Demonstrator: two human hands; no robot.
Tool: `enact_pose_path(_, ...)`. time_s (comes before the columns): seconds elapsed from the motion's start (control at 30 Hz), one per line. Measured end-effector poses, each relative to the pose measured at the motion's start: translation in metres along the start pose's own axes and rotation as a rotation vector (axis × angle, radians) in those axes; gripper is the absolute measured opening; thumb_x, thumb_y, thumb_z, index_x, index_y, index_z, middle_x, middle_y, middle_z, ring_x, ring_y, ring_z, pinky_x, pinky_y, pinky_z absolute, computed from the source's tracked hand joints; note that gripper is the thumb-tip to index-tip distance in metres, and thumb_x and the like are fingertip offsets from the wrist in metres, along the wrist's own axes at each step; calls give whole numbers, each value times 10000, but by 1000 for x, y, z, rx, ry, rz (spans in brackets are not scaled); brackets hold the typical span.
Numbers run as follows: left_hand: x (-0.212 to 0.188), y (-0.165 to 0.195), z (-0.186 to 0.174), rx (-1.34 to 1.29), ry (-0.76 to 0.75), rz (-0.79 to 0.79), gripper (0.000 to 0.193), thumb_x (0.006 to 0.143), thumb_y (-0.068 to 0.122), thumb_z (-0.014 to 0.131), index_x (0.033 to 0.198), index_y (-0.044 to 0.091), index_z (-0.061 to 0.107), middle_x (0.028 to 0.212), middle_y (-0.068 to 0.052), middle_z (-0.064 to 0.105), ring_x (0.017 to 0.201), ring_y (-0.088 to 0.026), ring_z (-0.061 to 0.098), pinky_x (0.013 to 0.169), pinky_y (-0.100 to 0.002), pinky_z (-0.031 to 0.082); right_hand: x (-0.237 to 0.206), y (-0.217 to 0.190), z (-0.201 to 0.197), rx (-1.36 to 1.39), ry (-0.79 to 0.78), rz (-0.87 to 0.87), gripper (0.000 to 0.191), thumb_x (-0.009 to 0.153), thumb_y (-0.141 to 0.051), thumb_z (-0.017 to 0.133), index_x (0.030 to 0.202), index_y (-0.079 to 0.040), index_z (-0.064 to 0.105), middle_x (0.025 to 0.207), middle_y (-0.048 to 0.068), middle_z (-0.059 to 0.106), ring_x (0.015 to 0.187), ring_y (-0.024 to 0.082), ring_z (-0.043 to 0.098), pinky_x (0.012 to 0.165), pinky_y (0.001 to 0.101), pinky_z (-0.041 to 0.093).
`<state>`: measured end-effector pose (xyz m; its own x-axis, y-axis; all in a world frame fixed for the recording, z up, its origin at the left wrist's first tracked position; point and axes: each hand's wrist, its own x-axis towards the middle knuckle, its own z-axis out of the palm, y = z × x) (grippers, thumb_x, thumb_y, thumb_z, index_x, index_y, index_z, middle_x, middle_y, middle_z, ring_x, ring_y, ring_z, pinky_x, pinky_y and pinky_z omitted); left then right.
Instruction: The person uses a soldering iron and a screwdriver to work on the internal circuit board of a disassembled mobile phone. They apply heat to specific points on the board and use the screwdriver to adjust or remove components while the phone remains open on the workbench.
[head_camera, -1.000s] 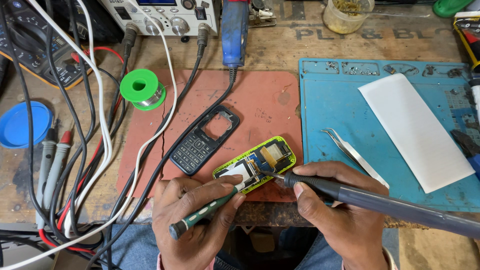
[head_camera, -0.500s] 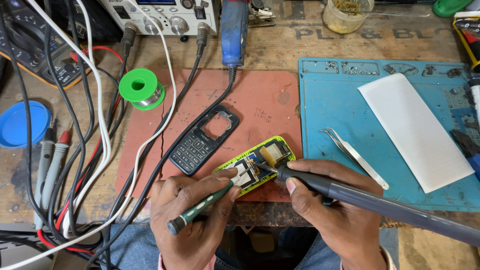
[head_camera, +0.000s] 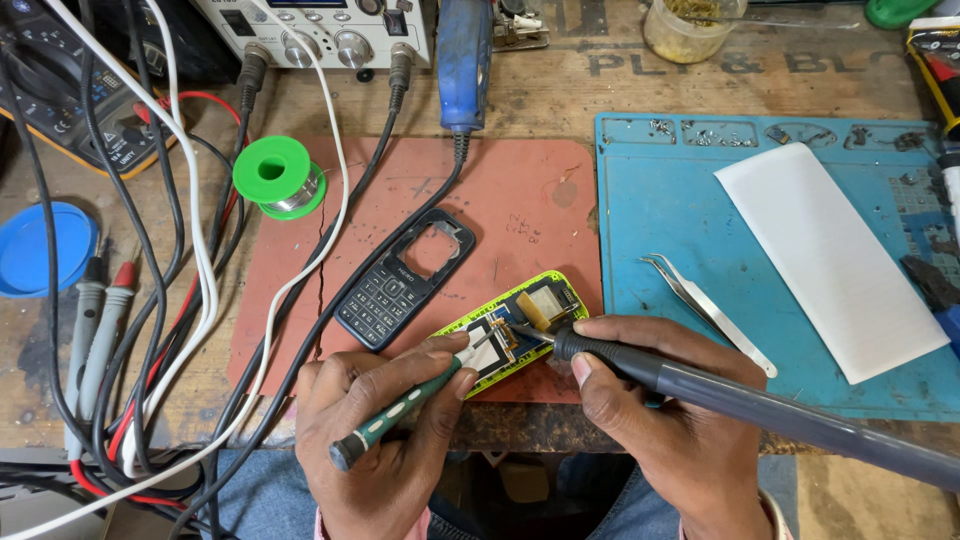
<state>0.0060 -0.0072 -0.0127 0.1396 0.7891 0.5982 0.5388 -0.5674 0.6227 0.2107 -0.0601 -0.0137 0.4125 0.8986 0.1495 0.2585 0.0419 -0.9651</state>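
**Soldering on the open phone: keep both tools steady**

Your right hand (head_camera: 680, 430) has its grip wrapped around the grey soldering iron (head_camera: 720, 392), tip down on the exposed circuit board (head_camera: 512, 332) in the lime-green phone body (head_camera: 515, 335). That body sits at the front edge of the red mat (head_camera: 520, 200) on the desk (head_camera: 600, 95), just right of the black keypad cover (head_camera: 403, 280).

Your left hand (head_camera: 385, 440) pinches the green-handled tool (head_camera: 400, 412), its tip on the board close to the iron's.

I'd plant both wrists on the desk edge so neither tip wanders. Touch only the joint, and lift straight off, no dragging across nearby pads. Tweezers (head_camera: 705, 308) are on the blue mat (head_camera: 650, 230) if something tiny shifts.
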Motion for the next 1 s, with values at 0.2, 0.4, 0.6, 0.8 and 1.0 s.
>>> enact_pose_path(0.2,1,0,-1,-17,-13,18,289,769,118,896,982,127,702,963,43,807,731,-80,558,762,-270,376,0,-1,-1,-14,-6,19,361,787,-216,853,1068,2,795,795,73,791,652,72,675,564,204,530)
enact_pose_path(0.4,0,0,-3,-31,-38,30,287,773,121,894,983,125,699,977,41,811,719,-77,552,752,-277,362,0,2,-2,-22,-2,9,361,790,-249,849,1048,-3,796,756,59,778,612,72,671,523,200,511)
enact_pose_path(0.6,1,0,-4,-38,-49,36,288,768,130,896,977,125,698,987,37,810,722,-74,559,770,-286,362,-1,5,-3,-60,9,-37,367,799,-277,848,1042,-8,791,757,46,767,628,65,666,537,189,497)
enact_pose_path(0.8,0,0,-4,-32,-57,37,299,756,149,905,971,128,700,977,46,810,724,-74,564,772,-294,358,-2,6,-4,-64,14,-63,340,805,-252,841,1033,-7,784,772,44,772,657,63,684,554,183,500)
enact_pose_path(1.0,-1,-1,-4,-37,-63,31,303,754,148,907,972,130,698,980,50,810,732,-74,581,770,-296,360,-3,6,-5,-54,18,-45,312,800,-210,835,1026,-2,780,771,49,771,662,63,692,553,182,511)
